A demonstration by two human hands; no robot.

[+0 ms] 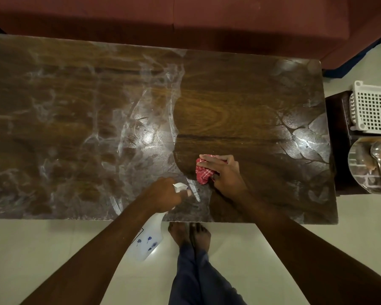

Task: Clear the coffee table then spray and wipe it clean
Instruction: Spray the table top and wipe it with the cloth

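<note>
The dark wooden coffee table [229, 102] fills the upper view, its left half and right edge streaked with whitish spray film, while a patch in the middle looks wiped. My right hand [226, 175] presses a crumpled red patterned cloth [204, 172] flat on the table near the front edge. My left hand [165, 194] grips a white spray bottle [147, 241] by its trigger head at the front edge; the bottle's body hangs below the tabletop over the floor.
A maroon sofa [251, 23] runs along the far side of the table. To the right stands a dark side stand [339, 150] carrying a white perforated basket [374, 106] and a round glass item [372, 166]. My bare feet [189, 236] stand on the pale tiled floor.
</note>
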